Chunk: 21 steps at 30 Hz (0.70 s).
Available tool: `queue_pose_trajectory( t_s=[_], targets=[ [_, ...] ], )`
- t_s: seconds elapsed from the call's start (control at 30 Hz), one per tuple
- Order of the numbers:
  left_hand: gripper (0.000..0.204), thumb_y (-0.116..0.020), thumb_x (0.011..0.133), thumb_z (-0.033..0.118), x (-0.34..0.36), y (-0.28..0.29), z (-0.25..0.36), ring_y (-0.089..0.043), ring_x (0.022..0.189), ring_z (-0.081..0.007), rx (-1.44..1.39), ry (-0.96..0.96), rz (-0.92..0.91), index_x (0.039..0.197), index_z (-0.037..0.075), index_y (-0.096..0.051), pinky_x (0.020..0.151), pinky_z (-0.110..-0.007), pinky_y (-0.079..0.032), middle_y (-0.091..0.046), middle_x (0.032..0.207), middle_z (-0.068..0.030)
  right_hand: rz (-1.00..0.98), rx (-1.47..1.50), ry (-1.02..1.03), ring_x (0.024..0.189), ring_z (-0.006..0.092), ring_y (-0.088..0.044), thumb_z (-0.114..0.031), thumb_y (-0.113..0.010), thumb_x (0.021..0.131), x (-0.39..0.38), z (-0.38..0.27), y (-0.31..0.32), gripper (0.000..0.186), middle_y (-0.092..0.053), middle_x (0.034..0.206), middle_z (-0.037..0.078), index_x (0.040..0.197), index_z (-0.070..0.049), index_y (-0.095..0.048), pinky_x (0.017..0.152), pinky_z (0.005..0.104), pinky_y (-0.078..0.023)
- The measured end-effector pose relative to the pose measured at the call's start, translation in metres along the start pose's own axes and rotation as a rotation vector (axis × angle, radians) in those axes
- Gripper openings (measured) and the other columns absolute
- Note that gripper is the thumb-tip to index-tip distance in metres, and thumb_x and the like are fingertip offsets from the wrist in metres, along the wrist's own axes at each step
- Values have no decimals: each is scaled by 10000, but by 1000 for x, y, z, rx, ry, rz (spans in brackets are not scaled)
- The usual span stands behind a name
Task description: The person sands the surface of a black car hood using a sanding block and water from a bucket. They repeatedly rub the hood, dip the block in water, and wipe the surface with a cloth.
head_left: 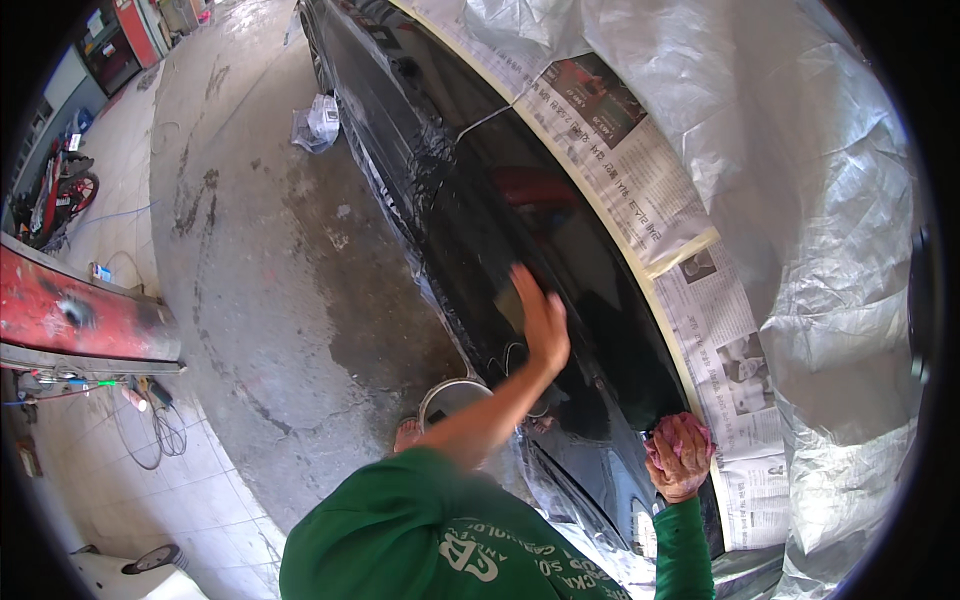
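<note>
My left hand (543, 325) is stretched out over a glossy black car panel (470, 240), its fingers long and slightly blurred. On its palm side, a flat olive-grey sheet (509, 306) sits between hand and panel; its exact kind is unclear. My right hand (680, 465) is closed around a crumpled pink cloth (682, 436) at the panel's right edge, beside the masking tape. A round bucket (452, 400) stands on the floor below my left forearm, partly hidden by it.
Newspaper (720, 340) is taped along the car's edge, with silvery cover sheeting (840, 260) beyond it. Concrete floor (270, 260) with a wet patch lies to the left. A plastic bag (317, 124) rests near the car. A red post (90, 310) and a coiled cable (165, 435) are farther left.
</note>
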<state>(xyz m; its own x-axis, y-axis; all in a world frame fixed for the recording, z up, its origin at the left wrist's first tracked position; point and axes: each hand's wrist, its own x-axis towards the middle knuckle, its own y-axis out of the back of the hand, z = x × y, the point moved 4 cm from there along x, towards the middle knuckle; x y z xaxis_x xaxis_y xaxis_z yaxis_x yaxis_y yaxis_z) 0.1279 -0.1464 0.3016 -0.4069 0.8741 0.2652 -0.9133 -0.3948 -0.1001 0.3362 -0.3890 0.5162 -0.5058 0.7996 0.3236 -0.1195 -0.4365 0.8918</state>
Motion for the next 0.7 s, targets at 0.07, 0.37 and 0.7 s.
queue_pose_trajectory(
  t_s=[0.07,0.37,0.7],
  targets=[
    [788,-355,1159,409,-45,9,5,6,1650,-409,102,-75,-181,1666,-105,-38,1333,-461,-15,1,1767,-291,-14,-12,1,1245,350,-645,-489,-588,1038,-6,-1,0,362,-662,1407,106,1264,-257,-751,1097,531,-479],
    [871,-253,1145,592,243,76,-95,44,1656,-340,-136,117,-23,1669,-81,-77,1339,-401,12,-22,1773,-261,13,-35,54,1244,360,-644,-484,-577,1045,5,8,-11,361,-663,1413,111,1273,-264,-750,1077,535,-489],
    [849,-358,1148,469,52,25,-32,52,1642,-427,57,11,-281,1657,-111,-6,1335,-460,-1,41,1757,-309,-39,-26,-11,1255,371,-639,-486,-638,997,-20,-1,-1,388,-664,1401,134,1277,-235,-736,1124,564,-440]
  ],
)
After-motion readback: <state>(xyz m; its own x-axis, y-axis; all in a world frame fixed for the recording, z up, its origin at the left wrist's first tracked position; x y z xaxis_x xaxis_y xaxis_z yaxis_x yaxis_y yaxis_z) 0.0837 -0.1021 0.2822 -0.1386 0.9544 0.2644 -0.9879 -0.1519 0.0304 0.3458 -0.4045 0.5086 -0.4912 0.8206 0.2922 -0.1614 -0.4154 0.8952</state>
